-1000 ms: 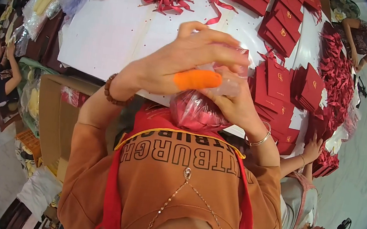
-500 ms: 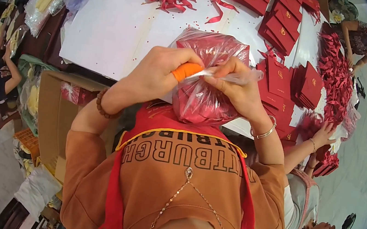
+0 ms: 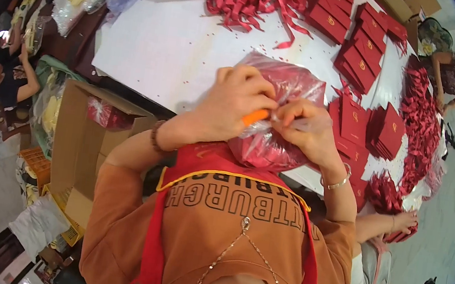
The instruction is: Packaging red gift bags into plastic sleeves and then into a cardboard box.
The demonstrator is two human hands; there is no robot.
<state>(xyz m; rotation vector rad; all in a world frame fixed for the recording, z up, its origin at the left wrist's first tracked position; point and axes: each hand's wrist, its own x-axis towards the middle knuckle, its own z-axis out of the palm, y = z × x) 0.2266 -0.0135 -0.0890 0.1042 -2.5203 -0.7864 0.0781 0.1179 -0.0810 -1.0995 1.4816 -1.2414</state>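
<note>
A clear plastic bag [image 3: 298, 81] packed with red items lies at the table's near edge, against my apron. Over its top my left hand [image 3: 237, 100] pinches the gathered plastic, its fingers curled. An orange band [image 3: 255, 117] wraps one digit of that hand. Close beside it, my right hand [image 3: 305, 129] grips the same bunched neck between thumb and fingers. The twisted plastic between the two hands is mostly hidden by the fingers.
An open cardboard box [image 3: 75, 139] holding a red wrapped bundle stands at my left. Beyond the bag lie red ribbons [image 3: 251, 1]. Stacks of red paper bags [image 3: 359, 61] cover the table's right side. At lower right, a co-worker's hand [image 3: 402, 221] touches a red stack.
My hands have come closer together at the bag's neck, and the loose plastic end right of my right hand no longer shows. The co-worker's hand has moved nearer, onto a red stack.
</note>
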